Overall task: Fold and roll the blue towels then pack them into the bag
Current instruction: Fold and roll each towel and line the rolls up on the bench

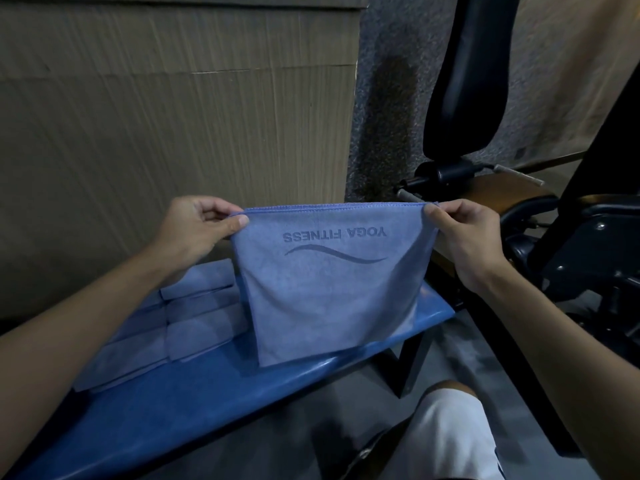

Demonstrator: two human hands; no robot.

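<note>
A large cardboard sheet (173,116) stands at the far left and behind the desk (207,410), a glossy blue bench running from lower left toward the right. On its left part lie several folded blue towels (166,327), flat and overlapping one another, partly hidden by the left forearm that crosses above them.

The left grip (199,226) pinches the upper left corner of a blue towel (329,289) between thumb and curled fingers. The towel hangs in the air above the desk, stretched flat along its top hem, its print "YOGA FITNESS" upside down over a wave line; its lower edge hangs in front of the desk and hides part of the folded towels. The right grip (467,237) pinches the upper right corner the same way.

Just behind and right of that grip stands a black padded gym machine (464,81) against a grey speckled wall (381,98). Below, a knee in white shorts (450,434) shows beside the desk.
</note>
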